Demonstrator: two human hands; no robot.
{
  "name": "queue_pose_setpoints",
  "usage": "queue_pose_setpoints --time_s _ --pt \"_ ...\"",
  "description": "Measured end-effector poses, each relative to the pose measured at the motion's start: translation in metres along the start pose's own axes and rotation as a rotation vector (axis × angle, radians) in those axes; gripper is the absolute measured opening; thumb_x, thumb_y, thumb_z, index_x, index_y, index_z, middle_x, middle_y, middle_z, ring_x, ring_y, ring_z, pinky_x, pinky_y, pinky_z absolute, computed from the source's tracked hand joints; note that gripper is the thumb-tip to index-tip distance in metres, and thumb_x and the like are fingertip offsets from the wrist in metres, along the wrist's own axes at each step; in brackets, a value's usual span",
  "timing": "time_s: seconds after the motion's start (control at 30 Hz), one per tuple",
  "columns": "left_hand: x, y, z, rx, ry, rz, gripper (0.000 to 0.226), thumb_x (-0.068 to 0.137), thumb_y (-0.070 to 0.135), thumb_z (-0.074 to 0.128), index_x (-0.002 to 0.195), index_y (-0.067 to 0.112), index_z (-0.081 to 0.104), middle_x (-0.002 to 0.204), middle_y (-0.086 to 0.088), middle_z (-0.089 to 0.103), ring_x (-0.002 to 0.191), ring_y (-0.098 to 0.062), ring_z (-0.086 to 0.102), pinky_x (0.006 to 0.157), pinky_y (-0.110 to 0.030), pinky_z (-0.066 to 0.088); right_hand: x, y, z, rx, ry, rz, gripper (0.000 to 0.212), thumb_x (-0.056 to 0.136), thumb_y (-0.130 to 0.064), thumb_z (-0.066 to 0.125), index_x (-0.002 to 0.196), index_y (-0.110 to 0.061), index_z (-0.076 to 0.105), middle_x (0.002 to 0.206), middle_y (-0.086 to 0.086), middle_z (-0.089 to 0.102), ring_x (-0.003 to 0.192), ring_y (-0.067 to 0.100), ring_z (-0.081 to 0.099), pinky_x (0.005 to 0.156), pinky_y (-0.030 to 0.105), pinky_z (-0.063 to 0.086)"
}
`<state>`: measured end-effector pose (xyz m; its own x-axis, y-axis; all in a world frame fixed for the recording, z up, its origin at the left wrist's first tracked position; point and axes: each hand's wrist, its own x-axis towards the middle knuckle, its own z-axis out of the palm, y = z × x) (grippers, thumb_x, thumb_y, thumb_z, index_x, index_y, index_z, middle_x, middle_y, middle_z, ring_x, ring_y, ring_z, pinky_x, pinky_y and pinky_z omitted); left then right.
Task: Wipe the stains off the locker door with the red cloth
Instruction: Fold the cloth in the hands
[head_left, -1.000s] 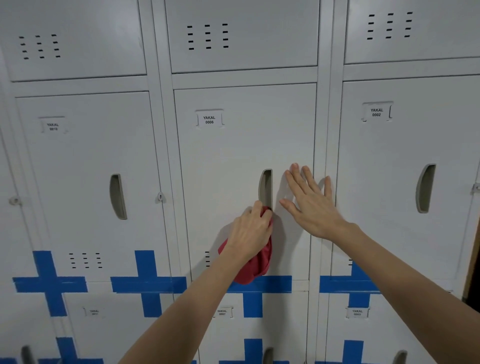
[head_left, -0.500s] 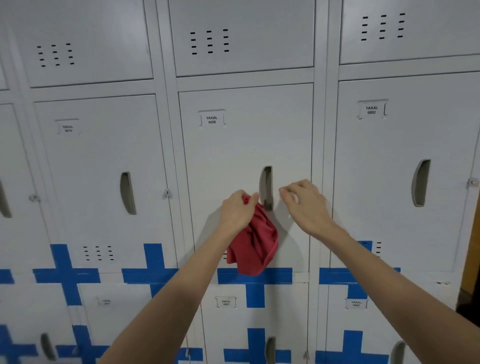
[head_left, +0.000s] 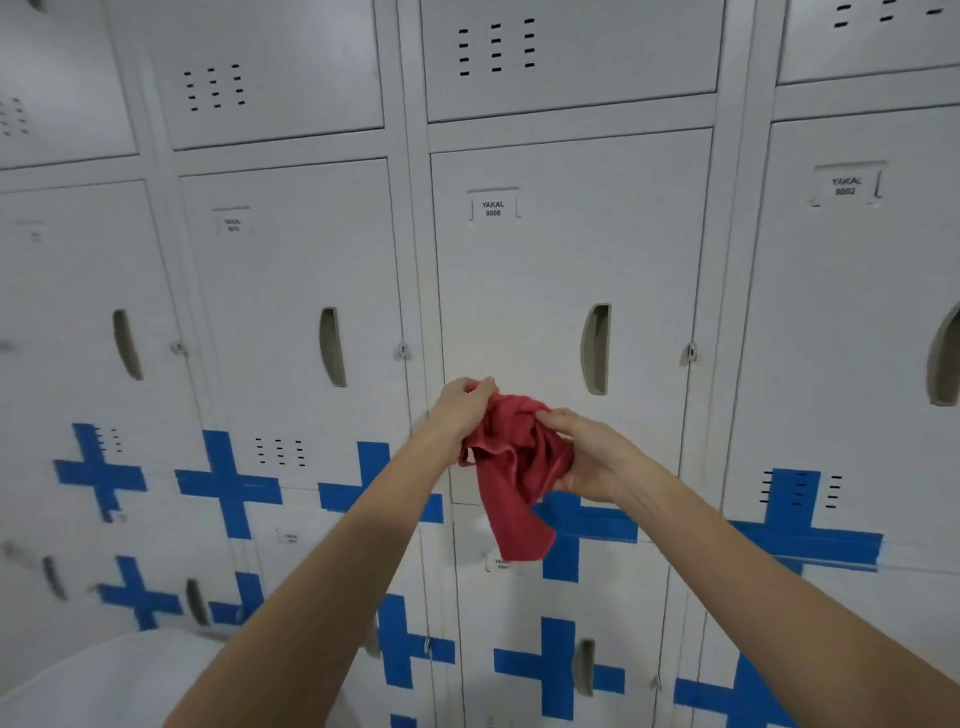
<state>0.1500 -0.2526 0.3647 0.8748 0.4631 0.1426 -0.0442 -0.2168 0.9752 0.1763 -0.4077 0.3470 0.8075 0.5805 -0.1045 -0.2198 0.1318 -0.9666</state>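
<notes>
We face a wall of pale grey lockers; the locker door (head_left: 566, 260) labelled YAKAL stands central. Just left of its handle slot (head_left: 596, 349), below it, our left hand (head_left: 462, 410) and right hand (head_left: 587, 457) both grip the bunched red cloth (head_left: 514, 467), its tail hanging down.

Single head view faces the lockers (head_left: 566, 291) close, angled slightly downward

Crumpled red fabric cloth (head_left: 511, 467) is held bunched in front of the pale grey metal locker door (head_left: 530, 291) labelled YAKAL, near its bottom edge, one loose end hanging past that edge. Door is shut; stains cannot be made out.
</notes>
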Motion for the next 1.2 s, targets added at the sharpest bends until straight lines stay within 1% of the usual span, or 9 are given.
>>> queue_pose_setpoints --time_s 0.2,0.3,0.4,0.53,0.63,0.8,0.97,1.07,1.2 --pt "-0.021 -0.052 -0.054 0.239 0.184 -0.061 0.042 0.099 0.042 0.037 0.121 0.010 0.051 0.110 -0.005 0.060 0.099 -0.020 0.051 0.088 -0.031 0.038 0.027 0.037 0.068 0.244 0.019 0.182 0.027 0.101 -0.019 0.041 0.095 0.000 0.061 0.075 0.015 0.068 0.077 0.026 0.060 0.077 0.043 0.049" --pt "-0.036 -0.087 -0.094 0.249 0.168 -0.311 0.071 0.094 0.061 0.020 0.143 0.011 0.034 0.143 -0.014 0.042 0.128 -0.033 0.041 0.109 -0.043 0.030 0.050 0.073 0.112 0.325 -0.009 0.242 0.029 0.102 -0.022 0.040 0.117 -0.004 0.058 0.094 0.017 0.064 0.085 0.028 0.061 0.080 0.043 0.048" --pt "-0.054 -0.125 -0.140 0.010 0.083 -0.622 0.081 0.092 0.068 0.015 0.146 0.009 0.031 0.147 -0.020 0.036 0.132 -0.040 0.037 0.100 -0.052 0.035 0.067 0.115 0.158 0.371 -0.072 0.331 0.032 0.102 -0.021 0.041 0.119 0.000 0.057 0.101 0.019 0.064 0.097 0.031 0.062 0.083 0.044 0.048" --pt "-0.077 -0.184 -0.203 -0.363 0.032 -0.771 0.047 0.101 0.021 0.045 0.145 0.010 0.032 0.143 -0.020 0.044 0.102 -0.032 0.060 0.082 -0.042 0.056 0.095 0.189 0.218 0.333 -0.148 0.470 0.036 0.099 -0.021 0.047 0.123 0.004 0.057 0.109 0.022 0.066 0.104 0.032 0.062 0.088 0.042 0.049" --pt "-0.086 -0.236 -0.247 -0.482 0.126 -0.735 0.065 0.079 0.038 0.075 0.133 0.013 0.049 0.129 -0.013 0.055 0.112 -0.036 0.056 0.092 -0.054 0.050 0.112 0.240 0.255 0.328 -0.150 0.567 0.038 0.098 -0.025 0.048 0.125 0.001 0.056 0.122 0.022 0.063 0.112 0.033 0.059 0.095 0.043 0.047" --pt "-0.073 -0.319 -0.292 -0.554 0.295 -0.704 0.054 0.089 0.045 0.059 0.128 0.009 0.056 0.130 -0.020 0.058 0.118 -0.040 0.055 0.084 -0.048 0.055 0.135 0.302 0.295 0.217 -0.074 0.594 0.035 0.098 -0.024 0.050 0.125 -0.004 0.056 0.118 0.016 0.065 0.106 0.033 0.061 0.076 0.043 0.051" --pt "-0.061 -0.394 -0.307 -0.453 0.502 -0.732 0.055 0.091 0.044 0.056 0.123 0.000 0.052 0.120 -0.019 0.062 0.106 -0.036 0.061 0.089 -0.047 0.052 0.156 0.362 0.311 0.029 -0.027 0.684 0.036 0.100 -0.028 0.042 0.127 -0.007 0.055 0.124 0.014 0.061 0.112 0.033 0.057 0.087 0.041 0.049" --pt "-0.059 -0.428 -0.311 -0.346 0.613 -0.770 0.037 0.095 0.030 0.056 0.114 -0.001 0.050 0.112 -0.020 0.057 0.103 -0.033 0.056 0.097 -0.045 0.046 0.170 0.406 0.312 -0.186 -0.057 0.532 0.032 0.094 -0.014 0.047 0.121 -0.003 0.059 0.119 0.020 0.063 0.093 0.028 0.061 0.087 0.046 0.054" --pt "-0.057 -0.468 -0.319 -0.251 0.571 -0.792 0.032 0.089 0.032 0.064 0.099 0.007 0.047 0.113 -0.016 0.058 0.104 -0.031 0.058 0.097 -0.043 0.047 0.166 0.441 0.309 -0.354 0.042 0.345 0.031 0.097 -0.010 0.046 0.127 -0.004 0.053 0.112 0.007 0.056 0.101 0.023 0.055 0.089 0.032 0.047"
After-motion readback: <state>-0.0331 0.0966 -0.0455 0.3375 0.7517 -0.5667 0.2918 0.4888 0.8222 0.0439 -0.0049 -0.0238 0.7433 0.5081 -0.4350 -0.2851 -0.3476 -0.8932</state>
